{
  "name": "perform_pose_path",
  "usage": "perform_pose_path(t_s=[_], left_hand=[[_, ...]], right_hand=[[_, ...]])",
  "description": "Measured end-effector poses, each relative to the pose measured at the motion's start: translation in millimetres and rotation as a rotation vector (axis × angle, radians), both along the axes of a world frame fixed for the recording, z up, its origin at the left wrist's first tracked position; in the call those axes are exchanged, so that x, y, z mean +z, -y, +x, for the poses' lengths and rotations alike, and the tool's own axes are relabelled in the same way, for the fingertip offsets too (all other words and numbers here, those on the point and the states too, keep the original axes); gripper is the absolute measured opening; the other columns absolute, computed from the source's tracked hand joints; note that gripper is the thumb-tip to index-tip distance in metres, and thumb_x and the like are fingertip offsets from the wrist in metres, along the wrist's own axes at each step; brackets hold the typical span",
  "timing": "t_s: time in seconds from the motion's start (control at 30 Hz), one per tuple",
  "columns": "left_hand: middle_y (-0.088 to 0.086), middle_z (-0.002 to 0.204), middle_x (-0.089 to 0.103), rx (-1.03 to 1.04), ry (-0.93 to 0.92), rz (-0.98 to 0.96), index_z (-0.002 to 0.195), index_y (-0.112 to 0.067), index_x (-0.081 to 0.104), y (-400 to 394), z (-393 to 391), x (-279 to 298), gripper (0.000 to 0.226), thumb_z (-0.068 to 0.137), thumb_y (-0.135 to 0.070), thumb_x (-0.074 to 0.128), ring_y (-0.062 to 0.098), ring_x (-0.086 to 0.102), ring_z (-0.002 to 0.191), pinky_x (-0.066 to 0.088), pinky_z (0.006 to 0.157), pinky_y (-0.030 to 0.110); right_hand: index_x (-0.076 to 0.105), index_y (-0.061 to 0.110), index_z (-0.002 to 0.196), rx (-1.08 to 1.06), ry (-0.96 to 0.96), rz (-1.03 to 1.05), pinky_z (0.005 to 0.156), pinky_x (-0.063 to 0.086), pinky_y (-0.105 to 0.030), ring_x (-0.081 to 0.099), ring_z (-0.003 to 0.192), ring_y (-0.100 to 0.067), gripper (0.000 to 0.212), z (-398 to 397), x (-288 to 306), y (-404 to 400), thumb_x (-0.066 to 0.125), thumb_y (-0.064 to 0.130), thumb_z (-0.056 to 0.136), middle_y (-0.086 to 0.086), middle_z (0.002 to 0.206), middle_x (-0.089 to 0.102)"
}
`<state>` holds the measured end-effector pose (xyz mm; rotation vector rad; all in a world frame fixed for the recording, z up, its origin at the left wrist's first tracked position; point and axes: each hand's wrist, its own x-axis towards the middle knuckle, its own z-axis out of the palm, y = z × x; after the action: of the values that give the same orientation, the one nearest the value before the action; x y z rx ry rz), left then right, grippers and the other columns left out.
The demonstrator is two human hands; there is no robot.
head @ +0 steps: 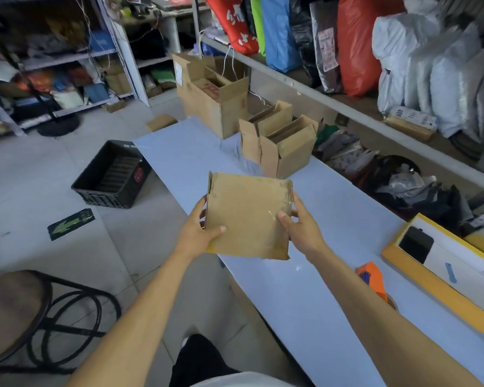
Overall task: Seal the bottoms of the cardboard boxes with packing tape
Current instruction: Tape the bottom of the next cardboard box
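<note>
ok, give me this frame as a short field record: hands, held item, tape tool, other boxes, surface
left hand: grips left edge of flat brown cardboard box
right hand: grips its right edge
held box: off the table, broad face toward camera
tape tool: orange tape dispenser on table, untouched, partly behind right forearm
other boxes: two small open brown cartons, one large open carton, far end of table
surface: pale blue table

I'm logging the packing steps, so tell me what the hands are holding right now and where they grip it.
Both hands hold one small cardboard box: the left hand at its left edge, the right hand at its right edge.
</note>
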<state>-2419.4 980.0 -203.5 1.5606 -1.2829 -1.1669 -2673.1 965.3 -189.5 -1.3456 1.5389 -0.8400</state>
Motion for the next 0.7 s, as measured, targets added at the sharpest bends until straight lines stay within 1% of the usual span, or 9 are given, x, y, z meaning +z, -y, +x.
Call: perform_pose_path(t_s=[0.1,0.23,0.3,0.37,0.43,0.47,0.57,0.63,0.7], left_hand=[[-0.023,0.125,0.048,0.018,-0.039,-0.036,0.136,-0.054,0.032,21.1,36.5,6.7,0.084,0.081,-0.011,0.078,-0.016,0.052,0.099,0.044,0.068,0.003],[-0.032,0.123,0.045,0.001,-0.074,-0.077,0.137,-0.053,0.033,60.6,78.4,15.2,0.081,0.082,-0.010,0.076,-0.026,0.051,0.091,0.043,0.064,-0.001],[-0.036,0.120,0.043,-0.023,-0.051,-0.089,0.141,-0.049,0.033,82.5,96.8,20.4,0.080,0.083,-0.014,0.076,-0.022,0.050,0.097,0.042,0.065,-0.001],[-0.034,0.118,0.046,-0.022,-0.030,-0.093,0.143,-0.045,0.035,98.8,108.4,24.6,0.077,0.083,-0.017,0.076,-0.015,0.050,0.102,0.043,0.066,0.002],[-0.024,0.119,0.050,-0.022,-0.010,-0.093,0.143,-0.041,0.038,121.8,124.3,30.3,0.073,0.083,-0.019,0.075,-0.007,0.052,0.103,0.044,0.069,0.009],[-0.017,0.122,0.050,-0.026,0.014,-0.100,0.143,-0.037,0.039,133.7,131.4,32.7,0.072,0.084,-0.018,0.075,-0.005,0.052,0.103,0.044,0.071,0.011],[-0.006,0.133,0.049,-0.054,0.094,-0.126,0.146,-0.029,0.040,174.0,150.1,37.2,0.071,0.084,-0.017,0.074,0.008,0.054,0.106,0.046,0.083,0.023],[-0.004,0.137,0.049,-0.065,0.131,-0.114,0.147,-0.026,0.038,202.6,162.2,36.9,0.072,0.085,-0.018,0.073,0.016,0.052,0.116,0.045,0.092,0.031],[-0.003,0.141,0.049,-0.072,0.171,-0.100,0.148,-0.026,0.036,233.6,174.4,34.0,0.073,0.085,-0.019,0.073,0.018,0.050,0.122,0.044,0.097,0.034]], right_hand=[[0.019,0.070,0.139,-0.005,-0.007,-0.043,0.071,0.057,-0.028,0.063,0.093,-0.004,0.065,34.1,3.6,25.3,0.056,0.040,0.094,0.025,0.109,0.055],[0.030,0.045,0.146,-0.097,-0.051,-0.179,0.060,0.045,-0.006,0.060,0.084,0.013,0.060,81.9,6.0,51.3,0.059,0.035,0.095,0.027,0.101,0.056],[0.037,0.040,0.138,-0.159,-0.057,-0.216,0.058,0.041,-0.002,0.055,0.082,0.020,0.052,105.3,9.2,62.6,0.061,0.035,0.093,0.025,0.100,0.054],[0.038,0.052,0.125,-0.169,-0.045,-0.187,0.055,0.043,-0.004,0.055,0.082,0.020,0.047,120.8,15.5,70.0,0.065,0.039,0.089,0.028,0.099,0.053],[0.033,0.064,0.111,-0.165,-0.064,-0.162,0.057,0.044,-0.009,0.060,0.085,0.011,0.050,138.5,21.6,86.8,0.070,0.041,0.085,0.033,0.099,0.052],[0.033,0.064,0.112,-0.163,-0.078,-0.159,0.064,0.045,-0.012,0.061,0.089,0.006,0.054,146.0,24.4,95.6,0.071,0.039,0.083,0.036,0.100,0.051],[0.033,0.052,0.137,-0.164,-0.124,-0.176,0.079,0.048,-0.027,0.057,0.099,-0.002,0.071,167.1,28.6,127.4,0.072,0.031,0.081,0.040,0.105,0.050],[0.025,0.050,0.145,-0.187,-0.155,-0.182,0.077,0.048,-0.027,0.057,0.093,0.004,0.083,181.1,29.4,150.2,0.071,0.027,0.080,0.036,0.106,0.053],[0.021,0.050,0.147,-0.198,-0.175,-0.192,0.076,0.046,-0.024,0.056,0.092,0.013,0.088,195.5,28.1,173.2,0.072,0.023,0.081,0.041,0.106,0.054]])
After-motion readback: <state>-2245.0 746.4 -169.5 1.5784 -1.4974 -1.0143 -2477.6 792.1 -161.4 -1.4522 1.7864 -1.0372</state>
